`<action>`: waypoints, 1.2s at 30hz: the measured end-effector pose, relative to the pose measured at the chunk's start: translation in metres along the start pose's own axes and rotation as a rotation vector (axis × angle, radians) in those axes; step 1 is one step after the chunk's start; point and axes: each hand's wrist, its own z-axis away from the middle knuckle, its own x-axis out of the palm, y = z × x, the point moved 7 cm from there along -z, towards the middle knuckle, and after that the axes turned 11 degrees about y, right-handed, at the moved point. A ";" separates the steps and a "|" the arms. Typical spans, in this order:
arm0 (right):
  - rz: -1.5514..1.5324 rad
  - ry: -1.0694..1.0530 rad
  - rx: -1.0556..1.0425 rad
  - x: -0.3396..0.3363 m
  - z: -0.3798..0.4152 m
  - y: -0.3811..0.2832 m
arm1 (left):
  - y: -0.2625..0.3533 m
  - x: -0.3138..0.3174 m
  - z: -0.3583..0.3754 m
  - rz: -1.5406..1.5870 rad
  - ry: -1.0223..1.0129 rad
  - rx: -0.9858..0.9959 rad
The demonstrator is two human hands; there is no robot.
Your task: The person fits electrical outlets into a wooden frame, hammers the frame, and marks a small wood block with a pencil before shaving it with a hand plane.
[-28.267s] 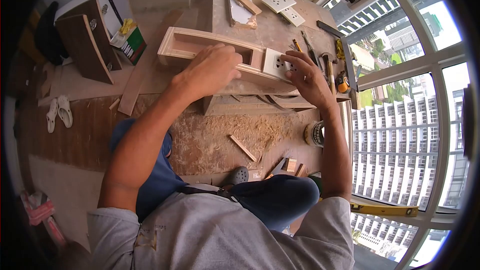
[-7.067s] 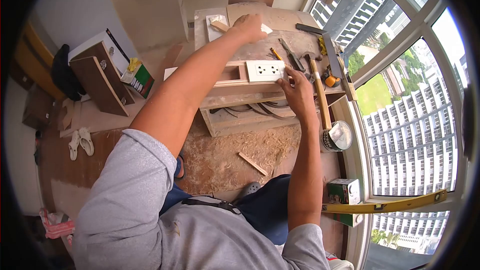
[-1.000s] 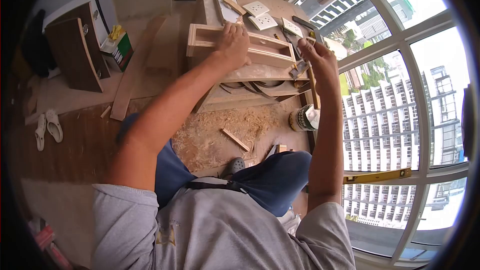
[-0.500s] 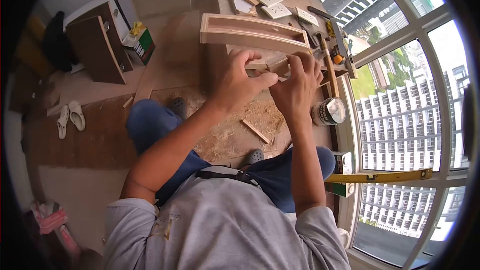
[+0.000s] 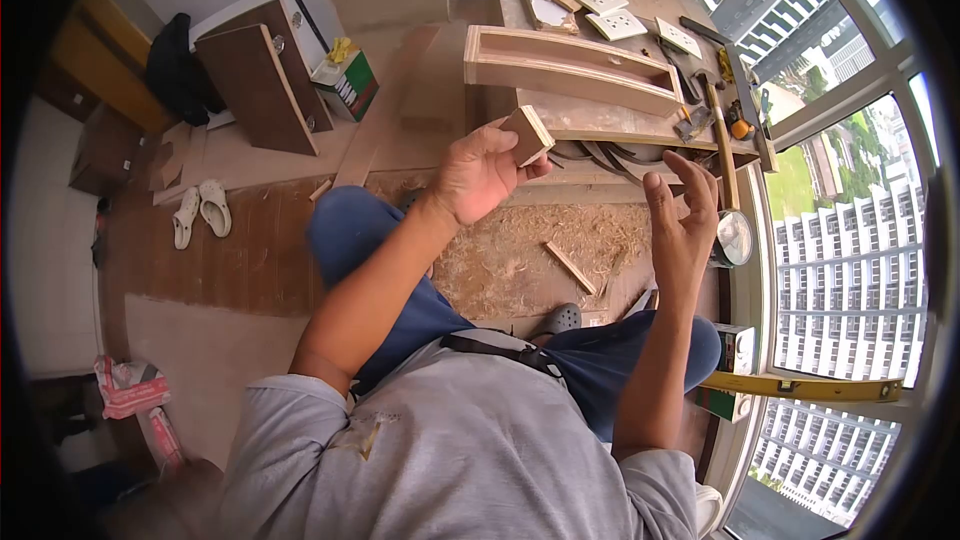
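Between the thumb and fingers of my left hand (image 5: 483, 172) is a small plywood block (image 5: 529, 135), tilted, with its layered edge showing. My right hand (image 5: 683, 205) is apart from it to the right, thumb and fingers spread with nothing between them. Just beyond both hands, a long narrow plywood box (image 5: 570, 83) with an open top rests on the low workbench (image 5: 590, 125). A hammer (image 5: 722, 140) lies along the bench's right side, its handle reaching past the edge near my right hand.
White socket plates (image 5: 617, 24) and an orange tape measure (image 5: 741, 128) are on the bench. A can (image 5: 733, 238) stands by the window. Wood shavings and an offcut (image 5: 571, 268) cover the floor before me. A yellow spirit level (image 5: 800, 386) lies to the right, brown panels (image 5: 262, 90) lean at left.
My right hand has let go of the plywood block and moved away to the right, opening. The block stays in my left hand, now turned upward. The whole view has shifted left.
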 end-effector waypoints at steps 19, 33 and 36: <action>-0.114 -0.329 0.147 0.060 0.062 0.019 | -0.014 -0.048 0.008 0.162 0.324 -0.145; -0.152 -0.398 0.214 0.079 0.081 0.033 | -0.019 -0.069 0.014 0.072 0.535 -0.193; -0.143 -0.426 0.241 0.084 0.087 0.038 | -0.022 -0.076 0.009 0.056 0.411 -0.181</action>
